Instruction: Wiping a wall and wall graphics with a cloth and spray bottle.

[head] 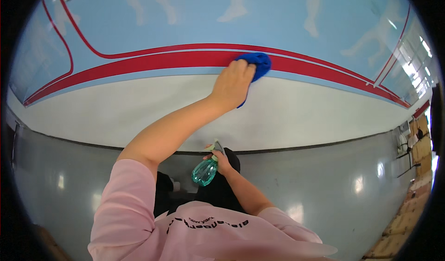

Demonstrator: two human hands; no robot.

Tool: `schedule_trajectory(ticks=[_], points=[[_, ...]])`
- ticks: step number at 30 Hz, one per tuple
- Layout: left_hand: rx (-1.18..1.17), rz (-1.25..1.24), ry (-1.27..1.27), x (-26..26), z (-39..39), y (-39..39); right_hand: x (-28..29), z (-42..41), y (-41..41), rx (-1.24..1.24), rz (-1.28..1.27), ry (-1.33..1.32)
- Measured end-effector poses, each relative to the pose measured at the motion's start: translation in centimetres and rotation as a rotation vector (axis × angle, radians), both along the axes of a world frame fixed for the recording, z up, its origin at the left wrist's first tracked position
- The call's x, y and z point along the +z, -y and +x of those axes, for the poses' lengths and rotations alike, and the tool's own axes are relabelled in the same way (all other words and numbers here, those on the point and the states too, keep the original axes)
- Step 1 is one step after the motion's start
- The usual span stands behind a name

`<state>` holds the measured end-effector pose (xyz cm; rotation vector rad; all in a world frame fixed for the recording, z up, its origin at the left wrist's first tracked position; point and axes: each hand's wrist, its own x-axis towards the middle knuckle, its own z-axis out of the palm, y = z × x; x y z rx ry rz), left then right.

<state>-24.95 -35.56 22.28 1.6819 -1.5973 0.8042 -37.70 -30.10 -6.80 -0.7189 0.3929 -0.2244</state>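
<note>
My left hand [232, 85] reaches up and presses a bunched blue cloth [261, 65] against the red stripe [187, 59] near the bottom of a glossy light-blue wall panel [194, 21]. A loose end of the cloth hangs below the wrist. Lower down, close to my legs, my right hand [222, 162] grips a spray bottle [204, 172] around its neck and trigger. Its body is clear green and faceted, with a pale spray head pointing left. How much liquid is inside, I cannot tell.
Under the panel runs a white lower wall [299, 111], meeting the shiny grey floor [313, 181] at a dark baseboard [295, 149]. Cardboard boxes [399, 222] line the far right. A dark metal frame [407, 163] stands near them. Pale human figures decorate the panel.
</note>
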Motion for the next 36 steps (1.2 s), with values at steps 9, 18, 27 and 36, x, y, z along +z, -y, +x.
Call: schedule_trajectory(ticks=[9, 18, 27, 36], points=[[-0.187, -0.009, 0.337, -0.1, -5.0, 8.9, -0.3, 0.3, 0.2, 0.042, 0.025, -0.047], [-0.156, 0.034, 0.631, 2.3, -1.1, 5.0, -0.3, 0.1, 0.0, -0.006, -0.057, -0.008], [0.249, -0.342, 0.663, 15.4, 8.8, -5.7, -0.2, 0.4, 0.2, 0.023, -0.043, -0.090], [0.662, -0.342, 0.513, 17.3, 18.7, -18.3, -0.2, 0.4, 0.3, 0.005, -0.080, -0.134]])
